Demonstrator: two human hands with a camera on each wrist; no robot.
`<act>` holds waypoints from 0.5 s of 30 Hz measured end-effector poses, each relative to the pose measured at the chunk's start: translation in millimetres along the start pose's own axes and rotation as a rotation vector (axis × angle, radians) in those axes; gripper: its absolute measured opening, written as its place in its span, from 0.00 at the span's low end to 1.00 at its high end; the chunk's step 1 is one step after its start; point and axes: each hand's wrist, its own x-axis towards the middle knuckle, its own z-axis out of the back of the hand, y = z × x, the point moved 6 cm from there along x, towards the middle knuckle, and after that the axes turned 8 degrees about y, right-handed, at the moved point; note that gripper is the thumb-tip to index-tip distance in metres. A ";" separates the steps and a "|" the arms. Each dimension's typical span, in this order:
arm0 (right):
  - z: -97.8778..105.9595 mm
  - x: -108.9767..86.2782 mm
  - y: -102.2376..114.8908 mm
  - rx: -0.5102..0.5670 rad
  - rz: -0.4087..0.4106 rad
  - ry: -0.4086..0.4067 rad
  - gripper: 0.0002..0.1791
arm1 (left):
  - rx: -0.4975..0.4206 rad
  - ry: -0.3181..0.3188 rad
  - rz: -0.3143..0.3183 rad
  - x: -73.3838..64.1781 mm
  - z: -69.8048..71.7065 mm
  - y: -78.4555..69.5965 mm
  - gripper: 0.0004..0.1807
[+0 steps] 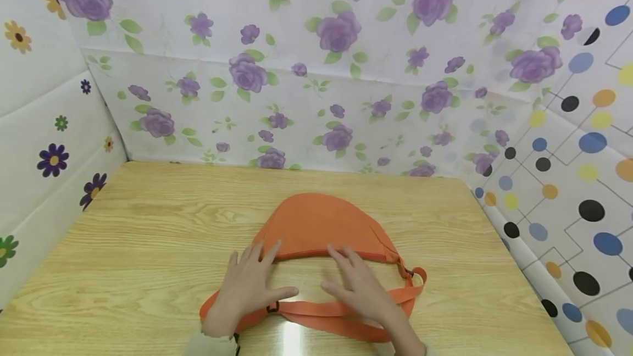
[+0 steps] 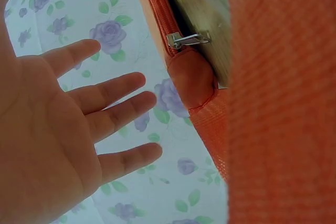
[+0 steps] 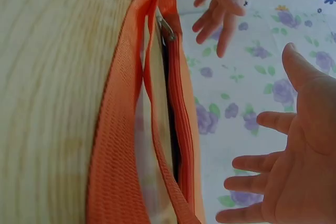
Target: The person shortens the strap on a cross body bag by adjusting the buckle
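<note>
An orange waist bag lies flat on the wooden table, its zipper edge toward me. Its orange strap loops across the near side, with a black buckle. My left hand hovers over the strap near the bag's left end, fingers spread and holding nothing. Over the strap on the right, my right hand is likewise spread and holds nothing. A metal zipper pull shows at one end of the zipper in the left wrist view. The right wrist view shows both hands apart from the bag.
The light wooden table runs back to a wall of purple-flowered cloth. Daisy-patterned cloth stands at the left, and dotted cloth at the right. A bright reflection lies near the table's front.
</note>
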 end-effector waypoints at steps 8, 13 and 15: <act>-10.3 1.8 3.2 0.153 0.029 0.081 0.36 | 0.011 0.027 -0.008 -1.4 -1.3 -0.9 0.53; -14.8 3.0 7.9 0.203 0.053 0.120 0.35 | -0.006 0.045 -0.040 -3.4 -1.9 -2.0 0.52; -16.5 3.0 10.0 0.210 0.068 0.130 0.35 | -0.020 0.052 -0.050 -5.0 -2.2 -2.1 0.52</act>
